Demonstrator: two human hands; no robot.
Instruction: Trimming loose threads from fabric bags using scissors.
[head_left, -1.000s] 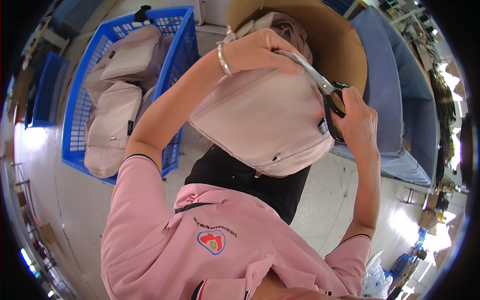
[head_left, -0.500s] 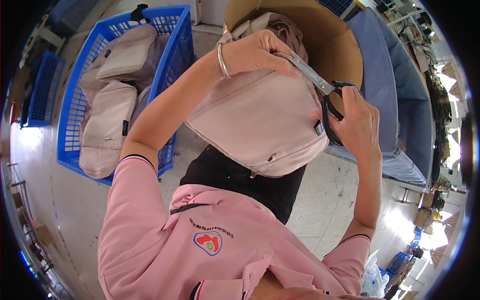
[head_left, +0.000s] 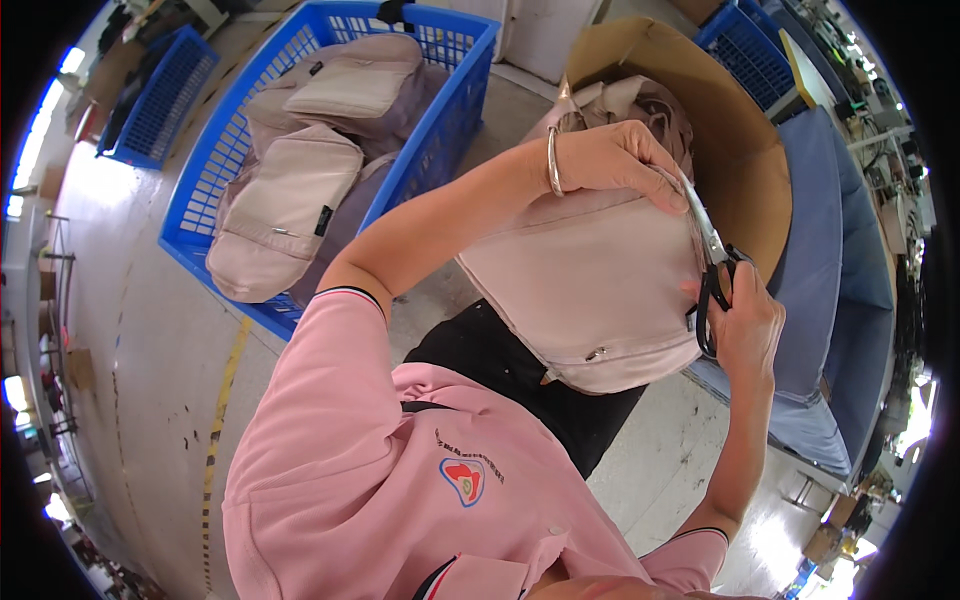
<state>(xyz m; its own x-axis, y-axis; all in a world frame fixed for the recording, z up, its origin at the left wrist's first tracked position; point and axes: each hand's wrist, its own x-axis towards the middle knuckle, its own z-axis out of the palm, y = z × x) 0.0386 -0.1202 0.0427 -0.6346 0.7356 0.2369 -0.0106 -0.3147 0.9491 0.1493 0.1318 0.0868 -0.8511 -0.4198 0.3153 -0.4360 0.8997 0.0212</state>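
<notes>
My left hand (head_left: 615,160), with a metal bangle on the wrist, grips the top edge of a pale pink bag (head_left: 590,285) that rests on my lap. My right hand (head_left: 745,325) holds black-handled scissors (head_left: 712,262), their blades pointing up along the bag's right edge toward my left fingers. More of the same pale fabric shows behind the bag, inside a brown cardboard box (head_left: 735,130).
A large blue plastic crate (head_left: 435,130) at the left holds several pale pink bags (head_left: 290,190). A second blue crate (head_left: 160,100) stands farther left. A blue padded bench (head_left: 840,300) runs along the right. The grey concrete floor has a yellow line (head_left: 222,410).
The bag has shifted slightly on my lap and the scissors have moved along its right edge. Both hands stay on the bag's upper right corner.
</notes>
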